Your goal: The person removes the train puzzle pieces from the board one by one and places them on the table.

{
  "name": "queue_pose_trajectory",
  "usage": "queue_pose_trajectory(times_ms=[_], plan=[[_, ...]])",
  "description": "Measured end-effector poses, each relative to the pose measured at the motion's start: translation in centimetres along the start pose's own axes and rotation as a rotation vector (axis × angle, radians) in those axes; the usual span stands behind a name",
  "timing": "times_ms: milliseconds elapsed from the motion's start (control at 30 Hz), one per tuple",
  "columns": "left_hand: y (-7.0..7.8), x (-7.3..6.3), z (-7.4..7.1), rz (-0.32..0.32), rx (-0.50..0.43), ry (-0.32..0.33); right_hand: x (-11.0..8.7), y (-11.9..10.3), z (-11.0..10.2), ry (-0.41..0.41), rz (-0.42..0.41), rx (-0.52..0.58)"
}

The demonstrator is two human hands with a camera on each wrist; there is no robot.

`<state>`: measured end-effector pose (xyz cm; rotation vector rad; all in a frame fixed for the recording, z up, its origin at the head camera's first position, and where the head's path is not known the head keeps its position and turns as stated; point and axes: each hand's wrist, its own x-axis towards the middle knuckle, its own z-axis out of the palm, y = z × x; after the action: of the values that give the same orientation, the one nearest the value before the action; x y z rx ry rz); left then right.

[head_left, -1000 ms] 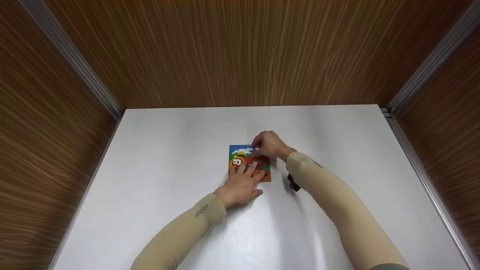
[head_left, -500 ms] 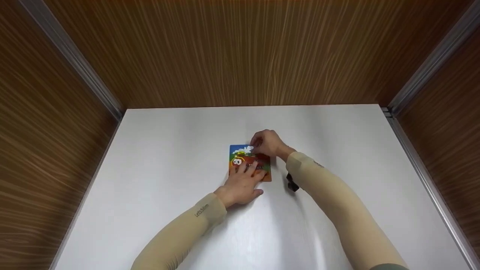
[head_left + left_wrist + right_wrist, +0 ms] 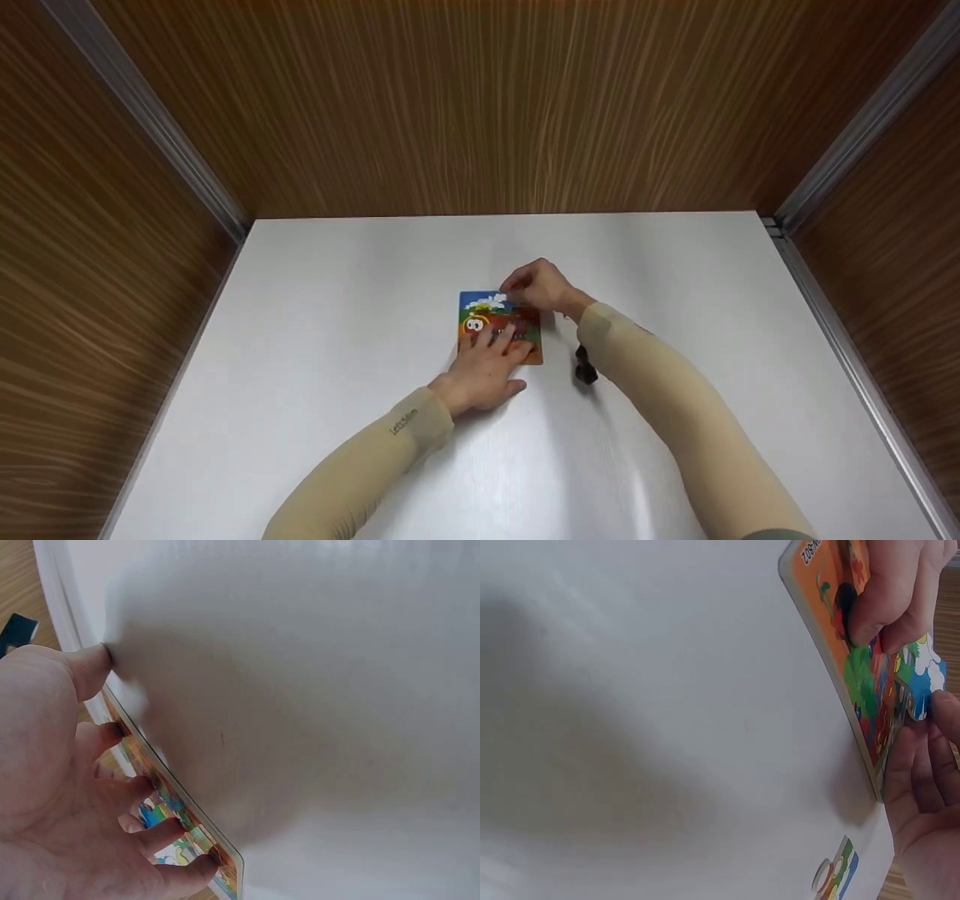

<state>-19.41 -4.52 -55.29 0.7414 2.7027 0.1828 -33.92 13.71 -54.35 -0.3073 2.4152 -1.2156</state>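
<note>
A brightly coloured picture puzzle board lies flat on the white table. My left hand rests on its lower part, fingers spread and fingertips pressing the surface; the left wrist view shows them along the board. At the board's upper right, my right hand pinches a puzzle piece. In the right wrist view this blue, white and green puzzle piece stands tilted up from the board between thumb and fingers. The right hand hides the board's top right corner.
Another puzzle piece lies loose on the table beside the board in the right wrist view. A small black object shows under my right forearm. Wood-grain panels enclose the white table at the back and sides.
My right hand has shifted slightly at the board's upper right, and its fingers have changed their grip a little around the puzzle piece. The left hand stays in place.
</note>
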Motion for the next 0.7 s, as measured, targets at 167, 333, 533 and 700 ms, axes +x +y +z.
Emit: queue_pose_trajectory(times_ms=[167, 333, 533, 700], plan=[[0.1, 0.1, 0.0, -0.004, -0.003, -0.002, 0.0, 0.3, -0.5, 0.005, 0.015, 0.079], [0.1, 0.0, -0.1, -0.011, -0.025, -0.015, 0.0, 0.6, -1.4, -0.012, 0.023, 0.129], [-0.1, 0.0, -0.1, -0.013, -0.042, -0.024, -0.6, 0.5, -2.9, -0.024, 0.037, 0.129], [-0.2, 0.0, 0.0, -0.016, -0.033, -0.023, -1.2, 0.7, -4.3, -0.038, 0.033, 0.119]])
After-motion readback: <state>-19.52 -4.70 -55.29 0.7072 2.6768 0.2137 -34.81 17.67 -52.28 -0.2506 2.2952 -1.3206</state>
